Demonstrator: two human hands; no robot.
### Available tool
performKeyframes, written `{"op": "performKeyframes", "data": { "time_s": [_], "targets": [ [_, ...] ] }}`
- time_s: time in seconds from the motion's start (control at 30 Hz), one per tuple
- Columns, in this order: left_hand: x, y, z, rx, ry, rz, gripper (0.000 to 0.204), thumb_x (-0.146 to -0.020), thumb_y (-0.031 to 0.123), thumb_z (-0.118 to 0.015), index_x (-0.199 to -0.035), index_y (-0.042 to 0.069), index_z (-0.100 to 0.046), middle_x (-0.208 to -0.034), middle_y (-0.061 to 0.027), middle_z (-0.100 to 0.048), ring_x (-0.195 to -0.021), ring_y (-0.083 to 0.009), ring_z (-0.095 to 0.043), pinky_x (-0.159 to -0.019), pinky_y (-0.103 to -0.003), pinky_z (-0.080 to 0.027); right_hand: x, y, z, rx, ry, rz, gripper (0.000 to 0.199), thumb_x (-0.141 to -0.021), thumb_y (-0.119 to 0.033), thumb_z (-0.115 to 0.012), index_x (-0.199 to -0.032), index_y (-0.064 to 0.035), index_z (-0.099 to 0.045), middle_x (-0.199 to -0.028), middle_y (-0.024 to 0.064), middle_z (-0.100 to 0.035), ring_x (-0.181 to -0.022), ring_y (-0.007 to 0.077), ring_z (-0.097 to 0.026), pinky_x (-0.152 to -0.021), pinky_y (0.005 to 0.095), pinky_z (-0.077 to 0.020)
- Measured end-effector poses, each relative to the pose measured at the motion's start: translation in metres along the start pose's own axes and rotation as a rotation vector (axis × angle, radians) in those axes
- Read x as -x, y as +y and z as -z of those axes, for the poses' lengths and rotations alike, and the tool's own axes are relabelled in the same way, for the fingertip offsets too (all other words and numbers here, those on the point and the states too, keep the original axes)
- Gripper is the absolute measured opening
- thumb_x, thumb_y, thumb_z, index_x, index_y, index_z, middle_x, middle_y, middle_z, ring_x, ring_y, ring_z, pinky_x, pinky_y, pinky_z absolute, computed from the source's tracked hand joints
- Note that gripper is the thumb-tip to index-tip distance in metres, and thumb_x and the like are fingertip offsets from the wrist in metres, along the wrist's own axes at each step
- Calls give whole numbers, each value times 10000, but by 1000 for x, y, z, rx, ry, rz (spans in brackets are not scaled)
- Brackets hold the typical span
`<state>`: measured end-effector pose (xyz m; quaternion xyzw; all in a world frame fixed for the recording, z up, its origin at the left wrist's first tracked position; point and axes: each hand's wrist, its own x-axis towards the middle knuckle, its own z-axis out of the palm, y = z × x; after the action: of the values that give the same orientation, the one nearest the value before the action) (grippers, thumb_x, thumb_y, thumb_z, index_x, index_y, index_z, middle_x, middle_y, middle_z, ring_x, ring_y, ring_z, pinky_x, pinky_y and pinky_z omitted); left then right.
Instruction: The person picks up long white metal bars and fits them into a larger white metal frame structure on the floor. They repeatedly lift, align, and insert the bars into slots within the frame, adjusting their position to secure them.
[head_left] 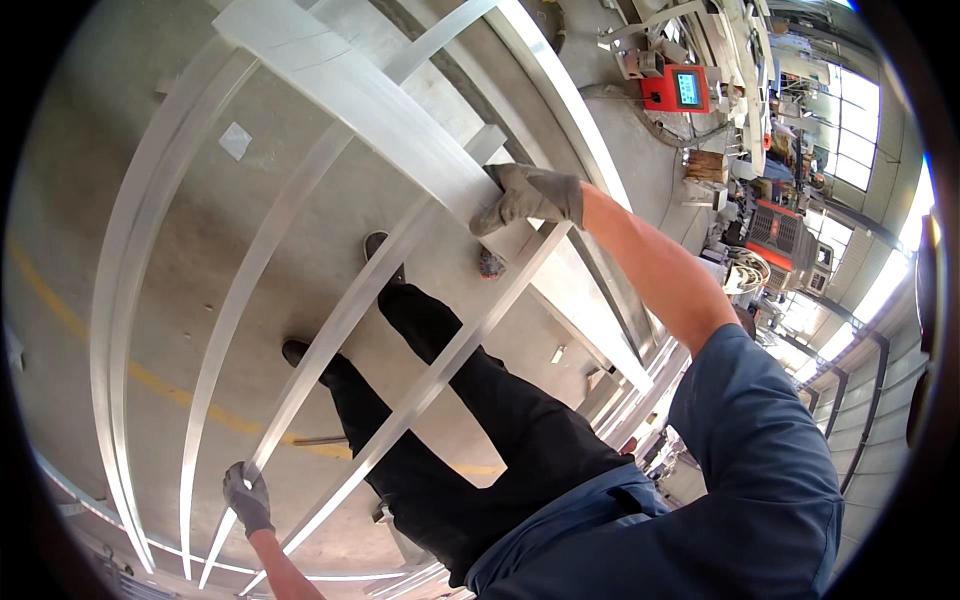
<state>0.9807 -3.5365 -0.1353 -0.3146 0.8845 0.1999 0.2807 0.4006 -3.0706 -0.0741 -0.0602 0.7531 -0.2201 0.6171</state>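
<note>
A pale metal frame (340,90) of wide beam and several narrow slats spreads across the view, between me and the floor. My left hand (247,497), in a grey glove, is wrapped around one narrow metal slat (330,340) near its lower end. At the upper middle my right hand (530,197), gloved in grey too, grips the wide beam close to its end, thumb on the near side and the other fingers over the top. Another slat (450,360) runs from just below that hand toward the lower left. The fingers' undersides are hidden.
My legs (400,440) and dark shoes show through the slats on the concrete floor. Long metal rails (570,100) lie beyond the right hand. Farther right stand a red machine with a screen (675,90), a red-and-grey unit (775,235) and coiled cables (748,270). A yellow line crosses the floor.
</note>
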Motion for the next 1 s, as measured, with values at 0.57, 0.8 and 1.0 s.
{"op": "performKeyframes", "data": {
  "time_s": [0.57, 0.8, 1.0],
  "targets": [
    [-60, 240, 11, 122, 34, -296, 384, -898, 158, -723, -1244, 18, -634, -1071, -190, -682, -990, -403, -638, -878, -507, -501, 7, 5, 8, -114, -70, -74, 707, -780, -378, -835, -1374, -78, -594, -1264, 111, -663, -1176, 257, -638, -908, 440, -565],
    [-14, 275, 37, 10, 333, -358, 614, -882, 215, -743, -1428, 23, -538, -1337, -192, -609, -1255, -413, -555, -1032, -527, -454, 46, 18, 6, 220, 384, 23, 709, -906, -512, -758, -1416, -58, -566, -1377, 173, -625, -1308, 343, -579, -1105, 431, -458],
    [65, 234, -4, 50, -36, -337, 762, -774, 428, -838, -1367, 20, -589, -1238, -199, -660, -1211, -402, -596, -1065, -540, -436, 106, 73, -1, 164, 862, -73, 570, -986, -486, -642, -1317, -22, -626, -1260, 170, -668, -1095, 310, -669, -927, 418, -532]
  ]
}}
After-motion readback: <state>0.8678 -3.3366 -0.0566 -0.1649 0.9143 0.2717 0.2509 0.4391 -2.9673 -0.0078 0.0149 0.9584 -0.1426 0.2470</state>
